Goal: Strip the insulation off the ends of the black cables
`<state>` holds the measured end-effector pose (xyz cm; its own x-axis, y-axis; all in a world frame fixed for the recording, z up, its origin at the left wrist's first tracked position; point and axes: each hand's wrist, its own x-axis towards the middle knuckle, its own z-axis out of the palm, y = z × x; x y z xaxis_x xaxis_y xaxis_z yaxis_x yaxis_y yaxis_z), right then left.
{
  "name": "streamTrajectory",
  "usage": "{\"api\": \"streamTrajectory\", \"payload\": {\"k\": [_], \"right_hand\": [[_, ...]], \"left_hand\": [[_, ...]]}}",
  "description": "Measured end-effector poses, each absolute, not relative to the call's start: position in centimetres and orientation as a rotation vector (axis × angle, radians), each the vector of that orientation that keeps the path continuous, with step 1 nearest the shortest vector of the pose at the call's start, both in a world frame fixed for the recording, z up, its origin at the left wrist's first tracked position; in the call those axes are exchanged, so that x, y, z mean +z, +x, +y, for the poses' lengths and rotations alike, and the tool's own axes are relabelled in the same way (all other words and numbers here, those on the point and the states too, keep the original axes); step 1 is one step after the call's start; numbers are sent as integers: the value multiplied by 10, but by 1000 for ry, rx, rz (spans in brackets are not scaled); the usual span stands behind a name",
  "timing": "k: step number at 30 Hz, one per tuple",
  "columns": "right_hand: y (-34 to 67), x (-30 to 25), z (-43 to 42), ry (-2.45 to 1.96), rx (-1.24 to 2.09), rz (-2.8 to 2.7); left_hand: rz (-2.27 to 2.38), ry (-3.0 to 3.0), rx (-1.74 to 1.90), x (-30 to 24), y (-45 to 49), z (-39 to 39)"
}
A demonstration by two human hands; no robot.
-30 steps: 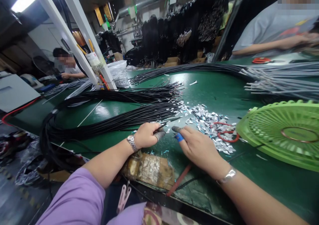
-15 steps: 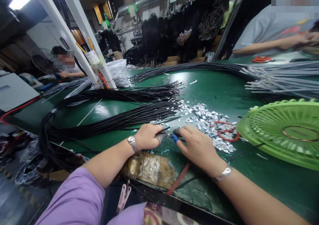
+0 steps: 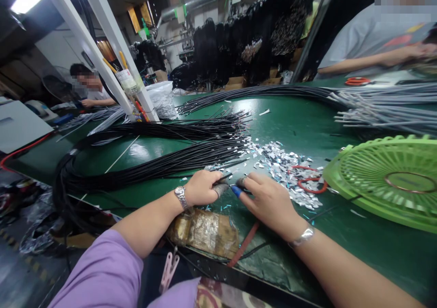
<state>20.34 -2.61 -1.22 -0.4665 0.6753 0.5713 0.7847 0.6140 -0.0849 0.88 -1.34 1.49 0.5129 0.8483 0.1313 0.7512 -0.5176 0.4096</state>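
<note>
My left hand is closed around a thin black cable, whose end pokes out past the thumb. Grey covers wrap some of its fingertips. Just to the right, my right hand pinches close to the cable's end, with a blue cover on one finger and grey on another. What lies between the right fingers is too small and hidden to make out. Behind the left hand lies a thick bundle of black cables, their cut ends facing right. Shiny foil scraps are scattered beyond the right hand.
A green fan lies at the right, beside red tool handles. A taped cardboard piece sits at the table's near edge. Grey cables are at the back right, near a co-worker. White posts rise at the left.
My right hand has shifted very slightly left, toward the left hand, and its fingers have changed position a little. The left hand stays in place on the cable.
</note>
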Motion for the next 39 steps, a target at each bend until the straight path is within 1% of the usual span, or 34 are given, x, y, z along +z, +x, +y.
{"api": "streamTrajectory", "payload": {"k": [6, 9, 11, 13, 18, 20, 22, 28, 32, 34, 36, 39], "right_hand": [[200, -13, -30, -1081, -247, -2268], [198, -16, -28, -1112, -121, -2319], [199, -18, -24, -1181, 52, -2265], [201, -18, -19, -1238, 309, -2151], [199, -17, -13, -1184, 1021, -1742], [195, -17, -15, -1134, 1215, -1539], [190, -17, -18, -1099, 1339, -1390], [186, -18, -22, -1080, 1456, -1281], [188, -17, -22, -1068, 1659, -1219], [188, -18, -23, -1069, 1698, -1225], [186, -18, -23, -1046, 1628, -1309], [184, -20, -21, -1045, 1393, -1489]], "left_hand": [[1207, 2140, 658, 13, 8, -9], [1179, 1888, 729, 13, 6, -6], [1157, 1775, 710, 13, 6, -6], [1152, 1748, 688, 13, 6, -6], [1176, 1952, 692, 14, 8, -7], [1186, 2051, 676, 13, 8, -8], [1183, 2106, 666, 11, 7, -7], [1090, 2028, 651, 6, 7, -6], [1050, 1865, 587, 6, 8, -6], [1034, 1769, 536, 8, 8, -7], [992, 1686, 468, 9, 7, -8], [898, 1574, 350, 11, 7, -9]]}}
